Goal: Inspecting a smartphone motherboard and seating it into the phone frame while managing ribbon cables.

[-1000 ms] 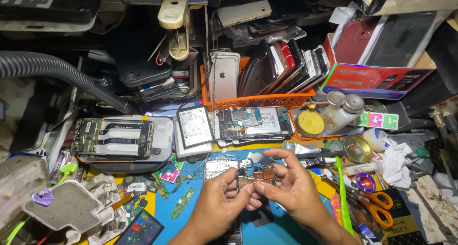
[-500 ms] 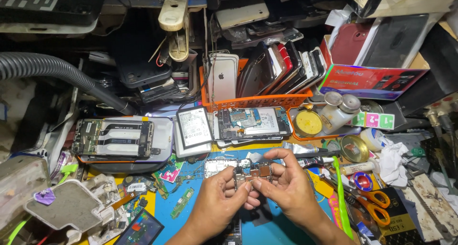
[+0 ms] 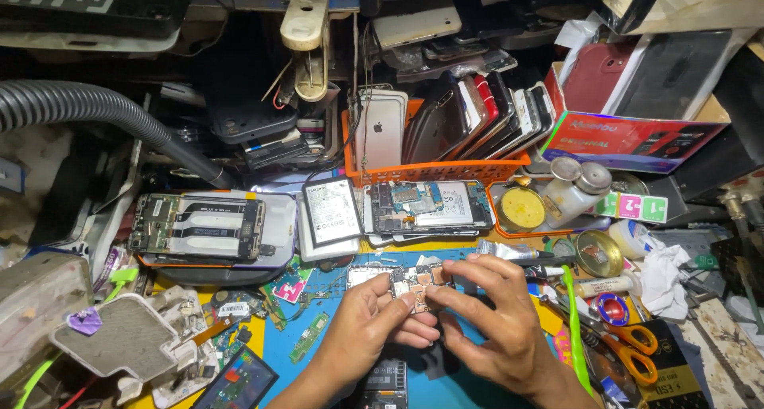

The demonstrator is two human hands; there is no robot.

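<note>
My left hand [image 3: 372, 329] and my right hand [image 3: 492, 317] meet over a blue work mat [image 3: 318, 361] and together pinch a small phone circuit board [image 3: 415, 285] between their fingertips. The board is held a little above the mat, its copper and dark parts facing up. Just behind it lie an opened phone with its battery and board exposed [image 3: 426, 206] and a loose black-edged battery [image 3: 330, 211]. To the left, another opened phone frame [image 3: 197, 226] rests on a pale holder.
An orange basket [image 3: 434, 170] of upright phones stands at the back. A grey ribbed hose [image 3: 95, 111] runs along the left. Orange-handled scissors [image 3: 629, 349], a green tool [image 3: 574, 329], small tins [image 3: 598, 254], a white bottle [image 3: 569, 192] and a red box [image 3: 629, 138] crowd the right.
Both hands stay on the small board, with only slight shifts of the fingers turning it. Nothing else has moved.
</note>
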